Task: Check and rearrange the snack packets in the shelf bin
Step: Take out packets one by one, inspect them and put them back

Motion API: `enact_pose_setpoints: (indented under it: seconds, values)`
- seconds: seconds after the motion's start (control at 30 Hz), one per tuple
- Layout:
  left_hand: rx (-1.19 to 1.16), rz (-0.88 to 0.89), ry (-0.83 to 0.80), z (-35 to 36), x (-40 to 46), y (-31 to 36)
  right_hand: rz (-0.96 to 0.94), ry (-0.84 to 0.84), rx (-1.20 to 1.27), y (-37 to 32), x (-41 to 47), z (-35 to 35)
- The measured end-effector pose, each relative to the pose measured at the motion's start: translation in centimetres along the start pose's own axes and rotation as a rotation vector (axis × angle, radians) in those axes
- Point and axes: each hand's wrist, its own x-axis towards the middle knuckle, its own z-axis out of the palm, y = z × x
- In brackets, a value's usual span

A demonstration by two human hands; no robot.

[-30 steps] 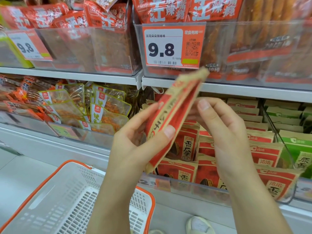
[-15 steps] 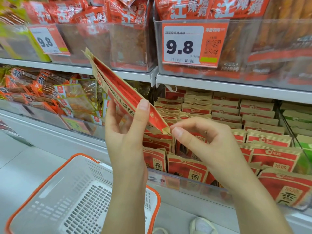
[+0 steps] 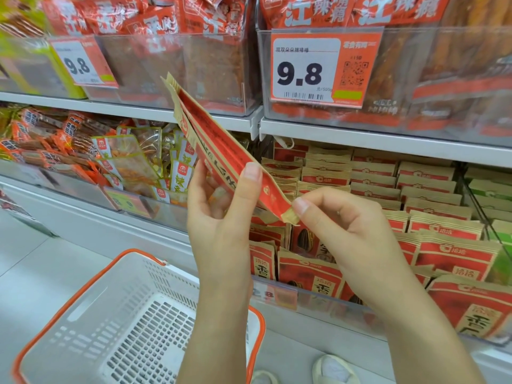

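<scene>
The shelf bin [image 3: 318,299] is packed with packets [image 3: 371,187]. The shelf [image 3: 388,139] above hangs low, leaving a thin gap.

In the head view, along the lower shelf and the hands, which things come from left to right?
Orange-wrapped snack sticks → clear packets with green edges → left hand → right hand → red and brown paper seed packets in the shelf bin → green packets.
</scene>
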Motion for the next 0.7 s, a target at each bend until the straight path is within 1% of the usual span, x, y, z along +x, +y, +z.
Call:
enact_pose_setpoints:
  seconds: [0.1,0.3,0.4,0.47,0.53,0.63,0.7]
  values:
    - [-0.015,0.011,-0.049,0.1,-0.3,0.1,0.031,0.011,-0.014,0.4,0.0,0.0]
    - [0.048,0.006,0.053,0.1,0.0,-0.2,0.026,0.045,0.022,0.0,0.0,0.0]
    - [0.081,0.026,0.048,0.2,0.1,-0.5,0.019,0.062,-0.021,0.2,-0.1,0.2]
    - [0.074,0.046,0.003,0.4,0.0,-0.4,-0.014,0.131,-0.053,0.4,-0.2,0.4]
    - [0.076,0.064,-0.058,0.1,0.2,-0.5,-0.023,0.221,-0.028,0.5,0.0,0.1]
    - [0.092,0.076,-0.174,-0.5,0.4,-0.5,0.045,0.317,0.129,0.8,0.2,-0.8]
    - [0.086,0.074,-0.237,-0.5,0.3,-0.6,0.088,0.329,0.171,0.9,0.3,-1.2]
